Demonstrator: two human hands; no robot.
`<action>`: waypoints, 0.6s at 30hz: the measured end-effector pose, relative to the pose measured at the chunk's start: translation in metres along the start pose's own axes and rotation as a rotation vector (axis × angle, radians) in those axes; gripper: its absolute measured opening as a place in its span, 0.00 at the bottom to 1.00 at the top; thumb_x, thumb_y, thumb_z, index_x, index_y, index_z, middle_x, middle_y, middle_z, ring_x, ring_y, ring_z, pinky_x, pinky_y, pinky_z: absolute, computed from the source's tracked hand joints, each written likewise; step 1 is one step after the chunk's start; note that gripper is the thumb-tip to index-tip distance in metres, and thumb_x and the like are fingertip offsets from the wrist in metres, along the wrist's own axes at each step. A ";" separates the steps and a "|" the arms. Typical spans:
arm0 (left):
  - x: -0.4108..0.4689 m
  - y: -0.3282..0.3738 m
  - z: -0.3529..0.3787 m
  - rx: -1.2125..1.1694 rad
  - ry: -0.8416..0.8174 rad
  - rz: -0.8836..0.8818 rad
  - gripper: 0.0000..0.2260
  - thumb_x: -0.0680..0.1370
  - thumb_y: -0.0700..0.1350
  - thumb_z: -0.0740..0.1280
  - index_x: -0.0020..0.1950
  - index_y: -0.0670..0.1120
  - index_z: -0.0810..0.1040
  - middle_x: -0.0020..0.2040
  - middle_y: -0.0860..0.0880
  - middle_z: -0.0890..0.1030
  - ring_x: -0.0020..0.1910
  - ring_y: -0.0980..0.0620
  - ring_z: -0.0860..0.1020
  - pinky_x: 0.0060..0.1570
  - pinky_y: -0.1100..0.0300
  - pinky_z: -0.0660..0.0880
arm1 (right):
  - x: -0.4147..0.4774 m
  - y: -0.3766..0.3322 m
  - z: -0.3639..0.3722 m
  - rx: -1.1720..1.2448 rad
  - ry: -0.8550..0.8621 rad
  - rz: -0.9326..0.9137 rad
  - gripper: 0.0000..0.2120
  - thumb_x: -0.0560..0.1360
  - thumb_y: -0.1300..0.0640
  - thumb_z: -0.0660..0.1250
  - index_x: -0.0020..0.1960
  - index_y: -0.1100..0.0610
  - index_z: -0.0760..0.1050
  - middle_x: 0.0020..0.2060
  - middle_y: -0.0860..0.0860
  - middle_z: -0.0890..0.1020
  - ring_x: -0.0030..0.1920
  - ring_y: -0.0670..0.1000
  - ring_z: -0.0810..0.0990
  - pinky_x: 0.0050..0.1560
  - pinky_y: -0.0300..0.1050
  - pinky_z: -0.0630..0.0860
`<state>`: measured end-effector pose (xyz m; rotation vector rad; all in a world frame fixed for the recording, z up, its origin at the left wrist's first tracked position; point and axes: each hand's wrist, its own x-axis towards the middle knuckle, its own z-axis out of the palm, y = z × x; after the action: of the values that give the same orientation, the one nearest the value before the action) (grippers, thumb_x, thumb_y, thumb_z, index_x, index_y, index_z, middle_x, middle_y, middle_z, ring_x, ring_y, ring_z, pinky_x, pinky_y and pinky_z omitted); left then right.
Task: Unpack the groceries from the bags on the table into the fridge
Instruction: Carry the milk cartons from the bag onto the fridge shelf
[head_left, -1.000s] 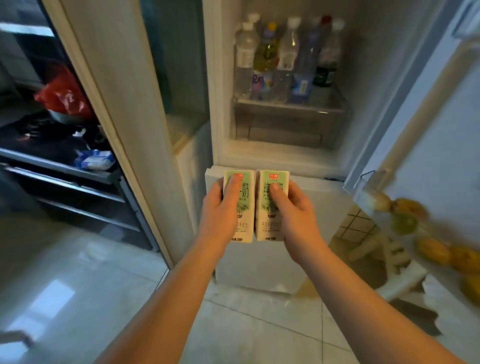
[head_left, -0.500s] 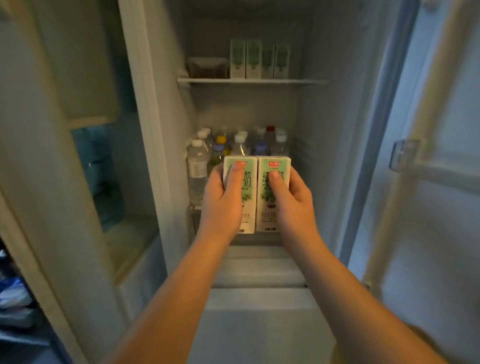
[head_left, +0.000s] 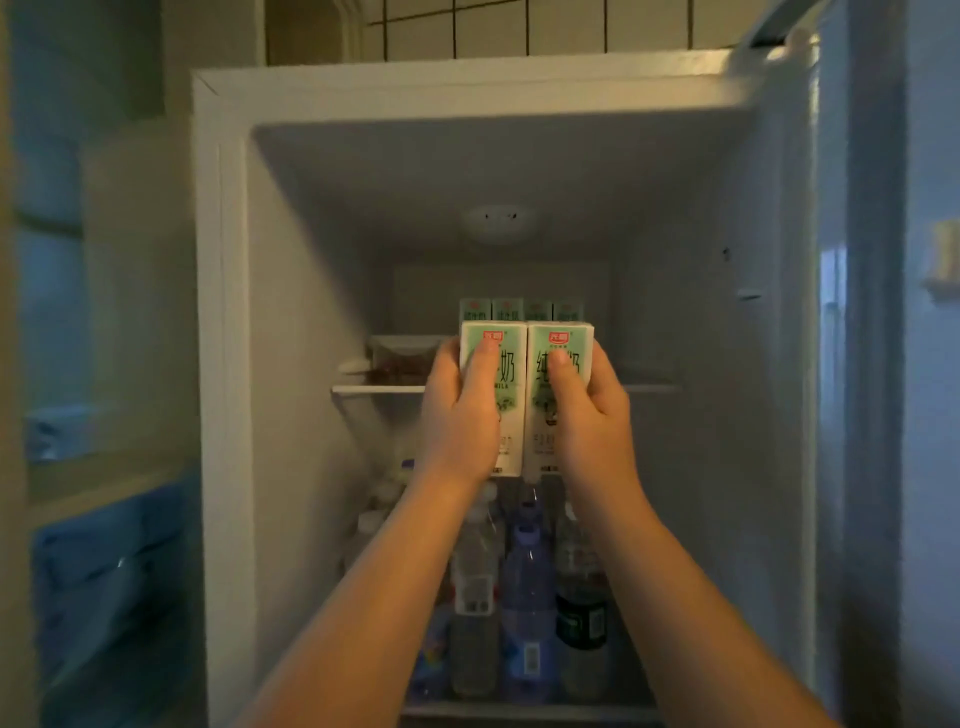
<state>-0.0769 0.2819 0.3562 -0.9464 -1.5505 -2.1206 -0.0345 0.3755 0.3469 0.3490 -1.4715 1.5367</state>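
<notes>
While raised at fridge (head_left: 223, 364), left hand (head_left: 457, 415) grips left carton (head_left: 511, 426), right hand (head_left: 592, 421) grips right carton (head_left: 537, 441)

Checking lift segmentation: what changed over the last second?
The left hand and right hand raised the left carton and right carton from below the bottles up to the upper shelf. Unchanged: each hand grips its carton, side by side; nothing let go.

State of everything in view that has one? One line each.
Fridge door, open.
Left carton, upright, gripped by left hand.
Right carton, upright, gripped by right hand, beside the left carton.
Shelf cartons, upright, in a row at the back.
Bottles, upright, below the shelf.
</notes>
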 end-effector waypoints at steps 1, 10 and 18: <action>0.012 -0.001 0.004 0.011 0.000 0.018 0.08 0.84 0.49 0.60 0.57 0.50 0.76 0.47 0.49 0.85 0.45 0.52 0.84 0.41 0.58 0.79 | 0.012 0.002 0.001 -0.007 0.012 -0.014 0.10 0.83 0.59 0.59 0.61 0.60 0.76 0.48 0.50 0.84 0.46 0.44 0.84 0.41 0.36 0.78; 0.099 -0.013 0.037 0.062 -0.079 0.082 0.11 0.72 0.50 0.57 0.51 0.52 0.74 0.46 0.49 0.83 0.46 0.49 0.83 0.44 0.51 0.80 | 0.099 0.013 -0.004 -0.219 0.075 -0.034 0.18 0.74 0.67 0.57 0.61 0.59 0.75 0.43 0.47 0.82 0.37 0.37 0.81 0.32 0.32 0.74; 0.142 -0.037 0.065 0.067 -0.226 -0.004 0.08 0.82 0.40 0.56 0.51 0.50 0.72 0.45 0.48 0.81 0.45 0.48 0.81 0.45 0.52 0.78 | 0.143 0.024 -0.027 -0.409 0.092 0.146 0.16 0.76 0.69 0.59 0.60 0.58 0.74 0.46 0.51 0.82 0.46 0.52 0.83 0.41 0.46 0.78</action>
<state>-0.1818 0.3701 0.4396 -1.1947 -1.7185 -2.0077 -0.1159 0.4638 0.4322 -0.0710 -1.7202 1.3010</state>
